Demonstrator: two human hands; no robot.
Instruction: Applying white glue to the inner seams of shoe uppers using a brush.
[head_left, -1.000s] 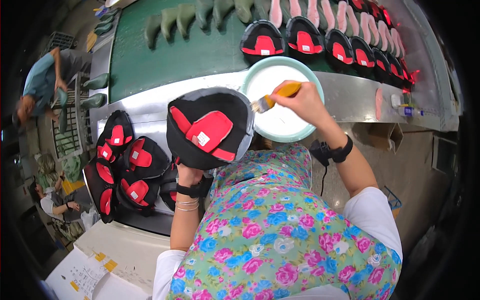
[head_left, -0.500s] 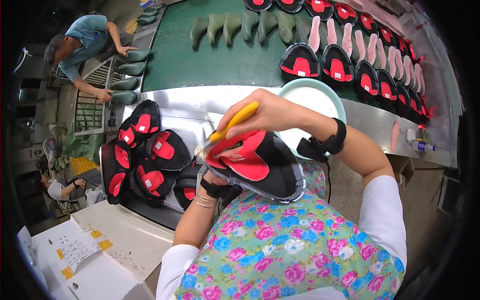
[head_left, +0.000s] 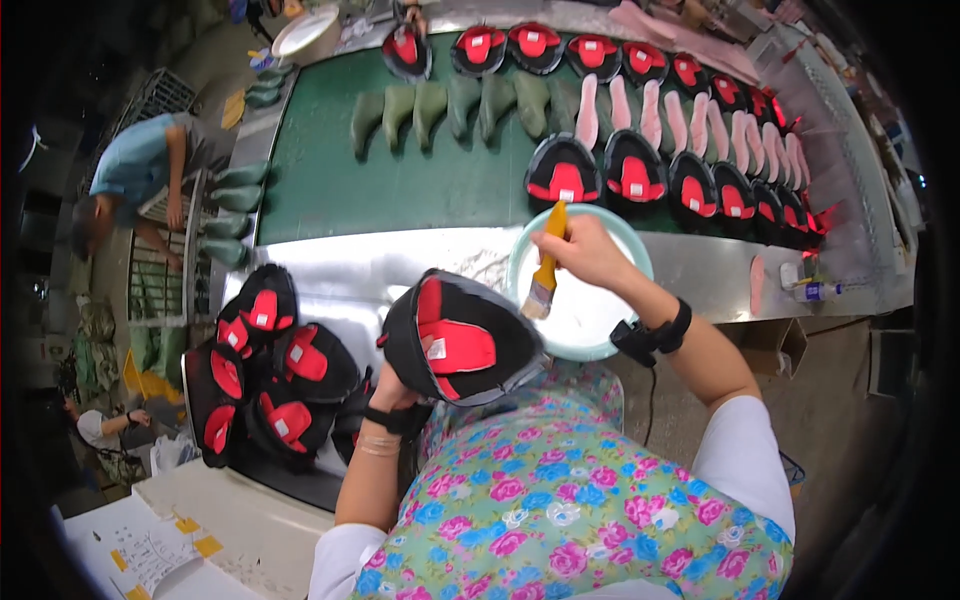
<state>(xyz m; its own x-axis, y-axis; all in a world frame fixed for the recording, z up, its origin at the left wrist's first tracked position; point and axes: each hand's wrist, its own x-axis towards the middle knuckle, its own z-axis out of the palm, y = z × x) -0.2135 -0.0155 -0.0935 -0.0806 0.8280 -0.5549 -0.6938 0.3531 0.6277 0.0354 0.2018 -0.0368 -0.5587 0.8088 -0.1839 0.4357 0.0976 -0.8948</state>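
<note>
Yellow-handled brush [head_left: 546,262] back over bowl [head_left: 620,320] (seemingly dipping), off shoe piece [head_left: 455,340]

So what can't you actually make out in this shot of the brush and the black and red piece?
- Head view: the left hand is mostly hidden behind the black and red piece; its grip is unclear.
- Brush: the bristle tip is too small to show whether it is wet.
- Pale round bowl: its contents cannot be told.
- The right hand covers part of the brush handle.
</note>
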